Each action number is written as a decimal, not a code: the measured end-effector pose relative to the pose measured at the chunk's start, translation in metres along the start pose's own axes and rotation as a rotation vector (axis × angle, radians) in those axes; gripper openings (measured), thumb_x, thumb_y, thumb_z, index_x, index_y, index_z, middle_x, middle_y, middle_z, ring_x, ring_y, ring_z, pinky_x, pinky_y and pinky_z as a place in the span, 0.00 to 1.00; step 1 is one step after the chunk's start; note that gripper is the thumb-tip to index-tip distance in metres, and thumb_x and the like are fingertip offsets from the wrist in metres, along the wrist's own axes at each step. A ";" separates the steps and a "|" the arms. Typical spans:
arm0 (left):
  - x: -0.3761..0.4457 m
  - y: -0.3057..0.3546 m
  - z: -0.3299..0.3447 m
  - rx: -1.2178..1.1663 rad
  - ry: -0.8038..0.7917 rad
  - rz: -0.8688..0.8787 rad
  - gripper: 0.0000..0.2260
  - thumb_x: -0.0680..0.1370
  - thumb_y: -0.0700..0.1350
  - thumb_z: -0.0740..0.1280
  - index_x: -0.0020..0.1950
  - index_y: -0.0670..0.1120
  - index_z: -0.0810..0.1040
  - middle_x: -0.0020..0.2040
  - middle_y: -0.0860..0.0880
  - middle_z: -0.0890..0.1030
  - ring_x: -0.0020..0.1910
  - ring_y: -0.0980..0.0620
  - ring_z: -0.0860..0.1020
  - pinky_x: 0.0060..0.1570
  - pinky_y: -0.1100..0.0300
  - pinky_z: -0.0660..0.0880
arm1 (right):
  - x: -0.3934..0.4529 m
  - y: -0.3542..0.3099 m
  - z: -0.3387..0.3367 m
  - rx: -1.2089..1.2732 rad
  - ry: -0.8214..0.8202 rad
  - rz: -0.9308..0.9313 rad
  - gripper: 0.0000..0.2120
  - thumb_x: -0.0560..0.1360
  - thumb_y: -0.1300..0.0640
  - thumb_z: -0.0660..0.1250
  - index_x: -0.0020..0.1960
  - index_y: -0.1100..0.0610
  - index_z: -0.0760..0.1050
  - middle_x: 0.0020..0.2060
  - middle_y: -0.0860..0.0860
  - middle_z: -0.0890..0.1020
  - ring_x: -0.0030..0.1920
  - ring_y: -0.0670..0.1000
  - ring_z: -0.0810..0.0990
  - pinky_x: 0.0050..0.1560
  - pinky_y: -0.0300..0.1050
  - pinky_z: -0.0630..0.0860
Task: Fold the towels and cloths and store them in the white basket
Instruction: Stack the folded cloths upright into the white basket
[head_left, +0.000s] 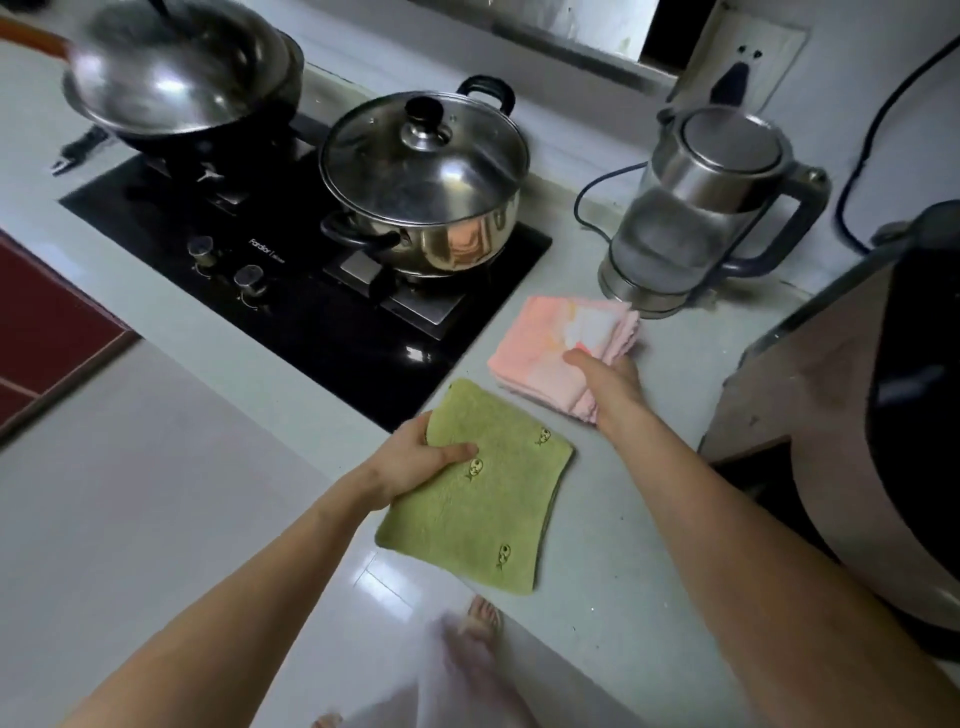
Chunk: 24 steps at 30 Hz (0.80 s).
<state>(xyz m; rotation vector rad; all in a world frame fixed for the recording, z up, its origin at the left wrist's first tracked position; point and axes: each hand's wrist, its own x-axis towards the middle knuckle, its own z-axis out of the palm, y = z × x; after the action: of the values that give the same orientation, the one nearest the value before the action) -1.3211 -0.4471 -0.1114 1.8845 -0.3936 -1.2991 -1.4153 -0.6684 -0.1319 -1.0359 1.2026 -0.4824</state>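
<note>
The left hand (415, 457) is gripping the near-left edge of the folded green cloth (483, 499), thumb lying across the top surface and the remaining fingers curling under the edge. The green cloth is lying flat on the pale countertop (613, 545), folded to a rough square, with small fish motifs showing on its upper face; its near corner is overhanging the counter edge.

The right hand (605, 382) is grasping the folded pink cloth (558, 353), thumb pressing on top and the fingers tucking round the right side of the stack. The pink cloth is sitting on the countertop just beyond the green cloth, apart from it by a narrow strip of counter, and its far corner is reaching the base of the electric kettle (696, 208).

The kettle is standing upright with its cord trailing behind it. To its left, a lidded steel pot (426, 182) is sitting on the black gas hob (291, 291), and a wok (176, 73) is occupying the far burner, blurred. A large dark appliance (872, 405) is standing at the right edge of the counter. The person's feet (483, 618) are showing on the tiled floor below, blurred.
</note>
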 end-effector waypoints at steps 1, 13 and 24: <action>-0.007 0.000 -0.007 -0.013 0.035 0.016 0.18 0.73 0.49 0.73 0.60 0.51 0.73 0.51 0.51 0.83 0.47 0.53 0.83 0.48 0.57 0.80 | -0.007 -0.002 0.006 -0.001 -0.032 -0.042 0.21 0.69 0.70 0.70 0.61 0.64 0.75 0.55 0.58 0.81 0.49 0.54 0.81 0.43 0.43 0.80; -0.205 -0.116 -0.151 -0.176 0.597 0.070 0.09 0.73 0.47 0.73 0.50 0.50 0.77 0.45 0.51 0.82 0.41 0.57 0.80 0.37 0.64 0.74 | -0.193 0.044 0.177 -0.175 -0.581 -0.262 0.26 0.72 0.69 0.69 0.68 0.57 0.68 0.57 0.52 0.81 0.52 0.47 0.81 0.47 0.38 0.79; -0.489 -0.351 -0.258 -0.447 1.249 -0.111 0.11 0.73 0.47 0.73 0.52 0.47 0.77 0.44 0.53 0.80 0.42 0.55 0.79 0.36 0.64 0.71 | -0.476 0.201 0.380 -0.392 -1.022 -0.358 0.19 0.70 0.65 0.69 0.60 0.54 0.73 0.50 0.48 0.82 0.48 0.45 0.81 0.47 0.39 0.78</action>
<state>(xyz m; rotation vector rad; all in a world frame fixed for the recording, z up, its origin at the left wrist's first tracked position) -1.3619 0.2004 -0.0227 1.9279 0.6041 -0.0601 -1.2664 -0.0491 -0.0521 -1.5699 0.1863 0.0613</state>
